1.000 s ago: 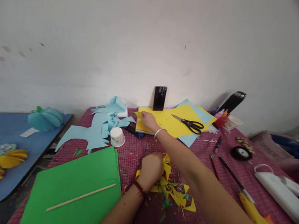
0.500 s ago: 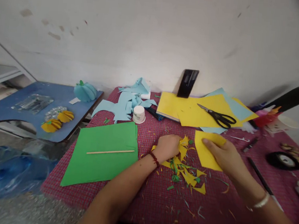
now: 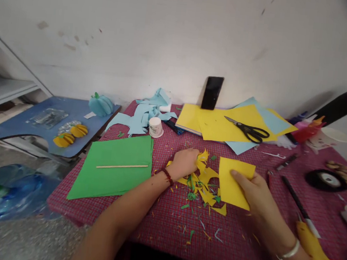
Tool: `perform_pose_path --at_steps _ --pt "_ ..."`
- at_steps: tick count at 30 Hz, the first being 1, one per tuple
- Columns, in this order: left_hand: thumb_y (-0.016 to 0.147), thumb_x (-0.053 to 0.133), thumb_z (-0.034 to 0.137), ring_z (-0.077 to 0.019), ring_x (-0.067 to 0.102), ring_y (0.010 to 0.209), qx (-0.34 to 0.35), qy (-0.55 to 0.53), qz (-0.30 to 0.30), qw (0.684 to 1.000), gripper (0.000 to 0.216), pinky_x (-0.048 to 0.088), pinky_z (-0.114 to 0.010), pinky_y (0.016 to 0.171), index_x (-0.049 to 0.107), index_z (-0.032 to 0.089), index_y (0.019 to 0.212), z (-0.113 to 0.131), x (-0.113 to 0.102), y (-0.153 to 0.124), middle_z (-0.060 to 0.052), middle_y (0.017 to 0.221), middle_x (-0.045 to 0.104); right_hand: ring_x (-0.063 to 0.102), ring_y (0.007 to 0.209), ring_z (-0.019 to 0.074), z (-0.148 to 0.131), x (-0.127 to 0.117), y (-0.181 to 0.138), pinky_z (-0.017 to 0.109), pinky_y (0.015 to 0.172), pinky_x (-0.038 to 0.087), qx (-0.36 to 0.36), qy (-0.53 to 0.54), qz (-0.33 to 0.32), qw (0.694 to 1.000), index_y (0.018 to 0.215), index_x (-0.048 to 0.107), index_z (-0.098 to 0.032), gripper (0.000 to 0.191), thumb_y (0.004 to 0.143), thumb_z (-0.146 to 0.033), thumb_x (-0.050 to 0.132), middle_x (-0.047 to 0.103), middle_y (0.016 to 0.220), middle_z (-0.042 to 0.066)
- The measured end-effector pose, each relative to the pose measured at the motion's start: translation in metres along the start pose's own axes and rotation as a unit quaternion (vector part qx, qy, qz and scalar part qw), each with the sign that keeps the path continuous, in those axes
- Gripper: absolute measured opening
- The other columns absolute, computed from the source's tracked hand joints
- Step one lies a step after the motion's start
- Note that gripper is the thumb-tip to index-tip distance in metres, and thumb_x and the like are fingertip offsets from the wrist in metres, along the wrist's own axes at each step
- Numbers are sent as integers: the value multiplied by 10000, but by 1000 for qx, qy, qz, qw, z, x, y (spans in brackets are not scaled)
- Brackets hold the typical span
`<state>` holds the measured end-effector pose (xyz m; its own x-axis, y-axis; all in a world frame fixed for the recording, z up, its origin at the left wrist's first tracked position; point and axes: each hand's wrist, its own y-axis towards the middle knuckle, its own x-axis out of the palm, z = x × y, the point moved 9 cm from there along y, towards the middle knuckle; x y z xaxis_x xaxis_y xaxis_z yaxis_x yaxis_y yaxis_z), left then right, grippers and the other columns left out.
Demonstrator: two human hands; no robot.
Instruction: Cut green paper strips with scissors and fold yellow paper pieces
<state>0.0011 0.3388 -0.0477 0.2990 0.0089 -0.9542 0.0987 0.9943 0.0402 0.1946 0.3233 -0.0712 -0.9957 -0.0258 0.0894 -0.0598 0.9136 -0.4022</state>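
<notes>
My left hand [image 3: 184,163] is closed in a fist on yellow paper scraps [image 3: 203,178] that lie in a heap on the red checked tablecloth [image 3: 181,234]. My right hand [image 3: 252,190] holds a yellow paper square [image 3: 233,179] by its lower right side, thumb on top, just right of the scraps. A stack of yellow sheets [image 3: 214,124] with black scissors [image 3: 249,131] on it lies farther back by the wall.
A green sheet [image 3: 113,169] with a thin wooden stick [image 3: 122,166] lies to the left. Light blue cuttings [image 3: 140,116], a small white cup [image 3: 155,127], a black phone [image 3: 212,92], pens, a tape roll [image 3: 326,179] and a black bottle [image 3: 343,107] surround the work area. A blue board [image 3: 38,122] stands at the left.
My right hand came back from the yellow stack with one yellow square and brought it down beside the scraps. My left hand stayed on the scraps. The view shifted left.
</notes>
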Motion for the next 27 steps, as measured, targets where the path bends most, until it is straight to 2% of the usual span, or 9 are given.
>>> perform_pose_path --at_steps 3,7,13,17,23,27 --pt "886 502 306 -226 671 894 0 6 9 1000 159 507 -316 746 595 196 952 0 2 -1 -82 974 692 689 523 247 8 0 -1 336 471 572 15 30 -21 999 799 663 -233 229 612 -280 787 754 723 59" --pt "884 499 312 -228 660 906 -2 6 14 1000 163 499 -321 765 585 201 967 -3 6 -1 -77 989 681 727 701 255 7 10 -1 328 609 600 -10 82 -66 994 856 684 -217 322 569 -276 817 768 891 63" --pt "877 502 302 -223 654 896 -10 8 16 1000 139 492 -311 747 576 204 942 -4 5 -2 -67 979 676 724 771 234 10 17 9 328 682 585 -20 109 -108 988 929 685 -206 357 608 -268 827 763 948 61" --pt "883 491 298 -213 649 878 -15 12 22 1000 129 484 -304 737 572 211 932 -4 4 -3 -59 969 674 727 758 234 12 12 16 343 678 596 -21 133 -92 987 948 684 -216 354 621 -252 812 767 917 46" --pt "861 521 275 -209 639 889 -17 15 17 1000 112 469 -295 723 569 218 945 -5 4 -3 -54 1000 672 722 651 234 18 2 18 325 574 597 20 147 -27 989 830 684 -232 198 644 -227 751 771 830 40" --pt "850 529 253 -207 638 892 -28 20 10 999 95 455 -289 712 569 219 929 -8 5 -2 -53 1003 675 720 630 235 15 4 15 323 548 593 28 150 -25 988 826 666 -231 163 675 -241 727 767 796 41"
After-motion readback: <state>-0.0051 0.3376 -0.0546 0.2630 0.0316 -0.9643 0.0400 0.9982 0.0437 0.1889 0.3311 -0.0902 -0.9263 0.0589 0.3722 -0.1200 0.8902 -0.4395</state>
